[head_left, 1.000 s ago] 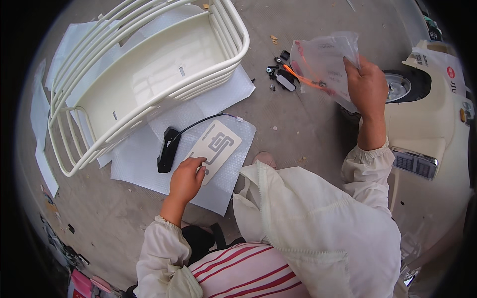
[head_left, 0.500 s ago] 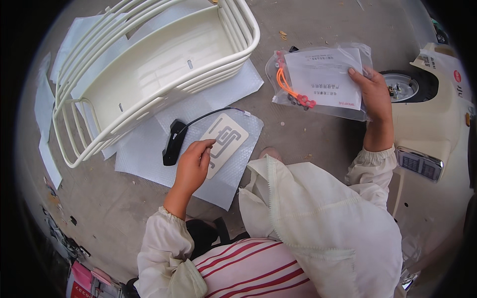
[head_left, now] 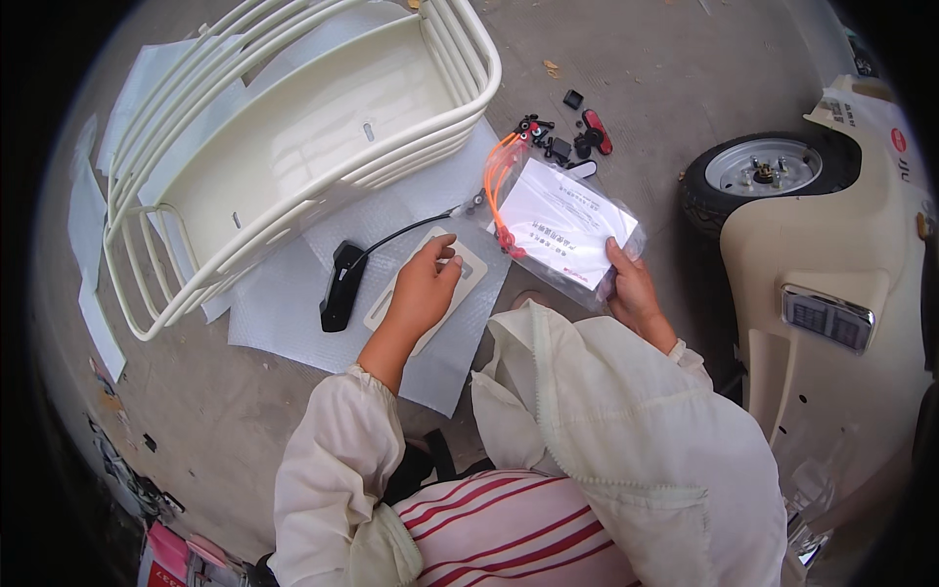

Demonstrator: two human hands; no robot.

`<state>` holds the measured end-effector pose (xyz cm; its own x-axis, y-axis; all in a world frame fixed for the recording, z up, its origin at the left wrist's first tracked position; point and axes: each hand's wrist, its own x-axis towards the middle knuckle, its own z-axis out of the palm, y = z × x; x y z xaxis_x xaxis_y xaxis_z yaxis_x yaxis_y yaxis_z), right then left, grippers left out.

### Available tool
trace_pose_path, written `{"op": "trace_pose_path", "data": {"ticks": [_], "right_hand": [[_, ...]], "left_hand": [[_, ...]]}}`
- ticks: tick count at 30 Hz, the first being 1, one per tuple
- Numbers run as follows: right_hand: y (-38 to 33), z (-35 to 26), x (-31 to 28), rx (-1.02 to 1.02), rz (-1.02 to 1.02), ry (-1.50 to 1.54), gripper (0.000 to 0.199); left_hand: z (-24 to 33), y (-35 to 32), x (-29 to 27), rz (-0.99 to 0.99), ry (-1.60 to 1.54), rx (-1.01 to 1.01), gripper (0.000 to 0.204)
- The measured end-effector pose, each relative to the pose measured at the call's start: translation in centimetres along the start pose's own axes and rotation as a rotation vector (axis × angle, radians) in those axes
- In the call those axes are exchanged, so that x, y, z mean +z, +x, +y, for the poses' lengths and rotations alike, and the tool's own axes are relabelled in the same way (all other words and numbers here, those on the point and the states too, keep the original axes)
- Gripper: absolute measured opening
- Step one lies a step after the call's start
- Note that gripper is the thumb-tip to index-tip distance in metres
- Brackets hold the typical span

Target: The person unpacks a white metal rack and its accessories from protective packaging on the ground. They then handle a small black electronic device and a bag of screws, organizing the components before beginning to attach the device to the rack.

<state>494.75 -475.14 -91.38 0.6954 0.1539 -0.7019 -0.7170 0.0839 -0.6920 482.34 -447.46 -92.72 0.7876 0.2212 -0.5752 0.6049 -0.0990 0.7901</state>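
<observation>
My right hand (head_left: 634, 292) grips the lower right edge of a clear plastic bag (head_left: 626, 217), thumb on top. Inside the bag lies a white printed booklet (head_left: 562, 220). Orange cords with red ends (head_left: 497, 186) show at the bag's left side. My left hand (head_left: 425, 289) holds nothing, its fingers loosely bent, above a cream plate with cut-out slots (head_left: 468, 286) that it partly covers. Beside that hand a black oblong part (head_left: 341, 286) with a black cable (head_left: 406, 227) rests on bubble wrap (head_left: 440, 382); the bag hides the cable's far end.
A large cream metal basket (head_left: 323, 117) stands at the upper left on sheets of white wrapping. Small black and red parts (head_left: 594, 132) lie beyond the bag. At the right is a cream vehicle body (head_left: 831, 245) with a wheel (head_left: 768, 168).
My right hand has brought the bag left and nearer, uncovering small parts on the floor and the wheel. My left hand has moved slightly right and farther over the plate.
</observation>
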Motion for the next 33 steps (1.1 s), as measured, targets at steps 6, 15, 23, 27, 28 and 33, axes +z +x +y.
{"op": "trace_pose_path", "data": {"ticks": [6,15,23,27,28,33], "right_hand": [[0.6,10.2,-4.5,0.231,-0.894,-0.486,0.048],[13.3,-4.4,8.8,-1.099,-0.395,-1.587,0.034],[19.3,-2.5,11.5,-1.258,-0.608,-1.773,0.021],[18.7,-3.1,11.4,-1.190,-0.739,-1.874,0.013],[18.5,-3.1,11.4,-1.146,-0.771,-1.898,0.014],[18.6,-2.9,10.6,-1.261,-0.768,-1.889,0.013]], "left_hand": [[-0.5,0.5,2.4,-0.035,0.175,0.103,0.039],[-1.6,0.5,1.9,0.013,0.415,0.208,0.028],[-0.4,4.9,1.8,0.136,0.548,0.296,0.035],[-0.1,8.0,2.6,0.163,0.604,0.233,0.041],[-0.1,8.5,2.6,0.138,0.619,0.210,0.041],[1.2,9.8,2.5,0.011,0.670,0.052,0.039]]}}
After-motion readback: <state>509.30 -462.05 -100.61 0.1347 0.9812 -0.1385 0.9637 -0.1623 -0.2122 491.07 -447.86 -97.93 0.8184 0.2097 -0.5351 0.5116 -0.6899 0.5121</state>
